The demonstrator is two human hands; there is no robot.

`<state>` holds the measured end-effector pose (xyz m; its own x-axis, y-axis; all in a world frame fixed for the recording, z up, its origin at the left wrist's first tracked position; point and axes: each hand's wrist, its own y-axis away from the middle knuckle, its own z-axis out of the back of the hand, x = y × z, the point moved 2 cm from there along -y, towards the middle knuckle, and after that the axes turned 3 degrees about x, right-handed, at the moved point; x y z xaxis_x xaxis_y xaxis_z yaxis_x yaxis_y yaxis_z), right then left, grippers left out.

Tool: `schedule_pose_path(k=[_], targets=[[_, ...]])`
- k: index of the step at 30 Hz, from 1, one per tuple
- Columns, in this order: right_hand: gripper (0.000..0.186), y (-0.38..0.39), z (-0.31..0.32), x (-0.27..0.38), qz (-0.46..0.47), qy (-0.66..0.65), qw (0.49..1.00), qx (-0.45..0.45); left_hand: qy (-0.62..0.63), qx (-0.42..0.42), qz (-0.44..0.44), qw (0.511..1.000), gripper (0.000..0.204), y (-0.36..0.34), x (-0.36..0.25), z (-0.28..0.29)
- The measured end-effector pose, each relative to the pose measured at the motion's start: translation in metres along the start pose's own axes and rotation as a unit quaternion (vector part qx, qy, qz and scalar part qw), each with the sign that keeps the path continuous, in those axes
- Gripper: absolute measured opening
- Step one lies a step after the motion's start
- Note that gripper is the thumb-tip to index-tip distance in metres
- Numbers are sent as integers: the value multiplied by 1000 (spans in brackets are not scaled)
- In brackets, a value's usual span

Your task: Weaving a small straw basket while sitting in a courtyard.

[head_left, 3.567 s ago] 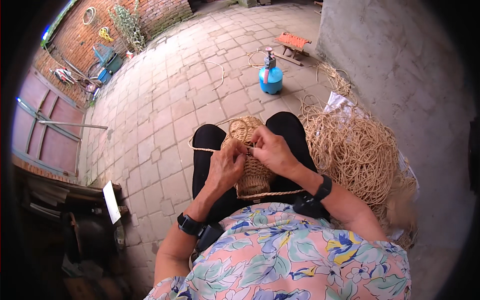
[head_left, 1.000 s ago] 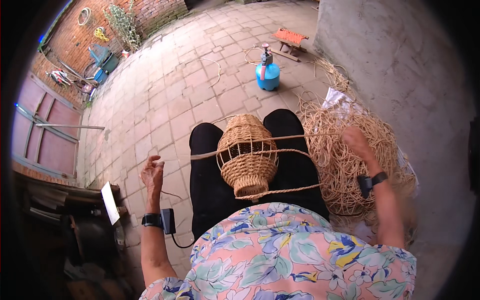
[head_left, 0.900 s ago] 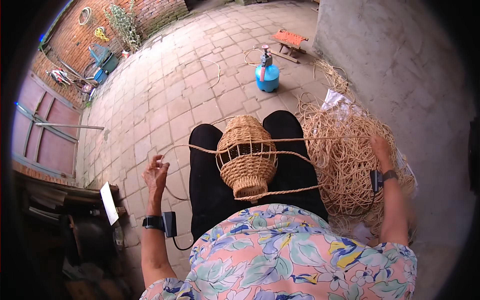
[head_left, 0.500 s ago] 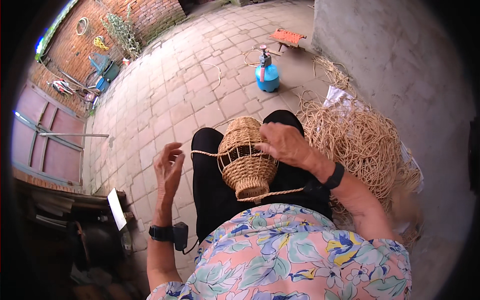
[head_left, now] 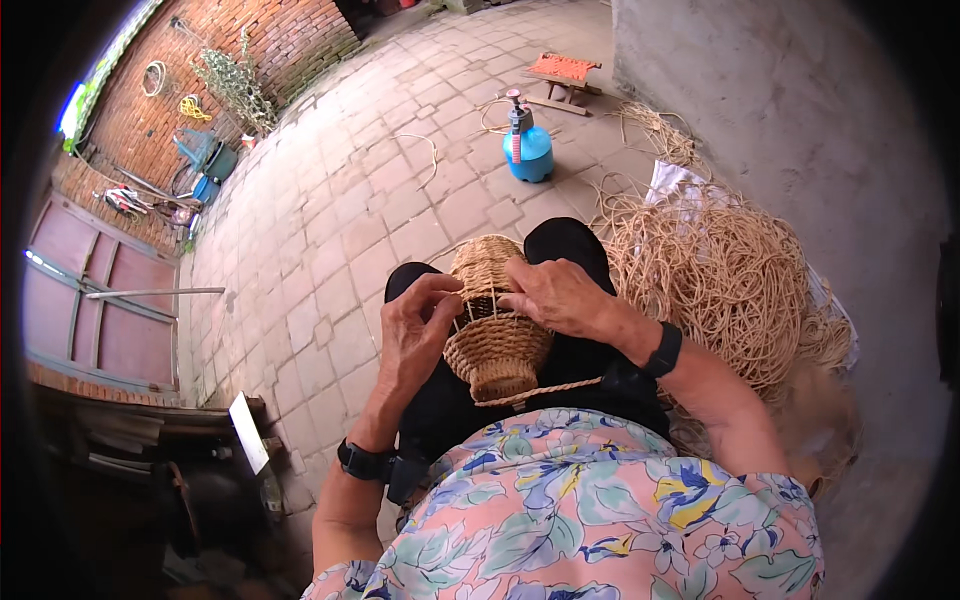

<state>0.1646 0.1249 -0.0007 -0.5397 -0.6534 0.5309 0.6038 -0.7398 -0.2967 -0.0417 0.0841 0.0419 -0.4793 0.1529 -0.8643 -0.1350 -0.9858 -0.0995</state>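
Note:
A woven straw-rope basket lies tilted in my lap between my knees, its narrow neck toward me. An unwoven band of bare upright strands rings its middle, with the dark inside showing through. My left hand is closed in a pinch at the basket's left edge, over the loose twisted rope there; the fingers hide most of that rope. Gripping the right side of the basket at the gap is my right hand, thumb near the bare strands. Another rope length runs right from the neck.
A big heap of loose straw rope lies on the ground at my right, partly over a white sack. Ahead stand a blue pump sprayer and a low stool with an orange seat. A grey wall rises on the right.
My left hand has moved right and inward from beside my knee to the basket's left edge, its fingers closing over the rope there. My right hand stays on the basket, shifted slightly.

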Motion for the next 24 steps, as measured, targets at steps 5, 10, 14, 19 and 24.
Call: schedule_pose_path(k=[5, 10, 14, 19, 24], targets=[[17, 49, 3, -47, 27, 22, 999, 11, 0, -18, -12, 1000, 13, 4, -2, 0], [24, 218, 96, -185, -348, 105, 932, 3, -39, -3, -24, 999, 13, 6, -1, -6], [11, 398, 184, -243, -606, 418, 676, -17, -72, 17, -28, 997, 15, 3, -2, -12], [20, 480, 187, -265, -669, 450, 588, -68, -108, 47, -53, 992, 15, 0, -11, -19], [24, 523, 201, -276, -718, 382, 564, -146, -96, 40, -3, 995, 17, -4, -13, -9]])
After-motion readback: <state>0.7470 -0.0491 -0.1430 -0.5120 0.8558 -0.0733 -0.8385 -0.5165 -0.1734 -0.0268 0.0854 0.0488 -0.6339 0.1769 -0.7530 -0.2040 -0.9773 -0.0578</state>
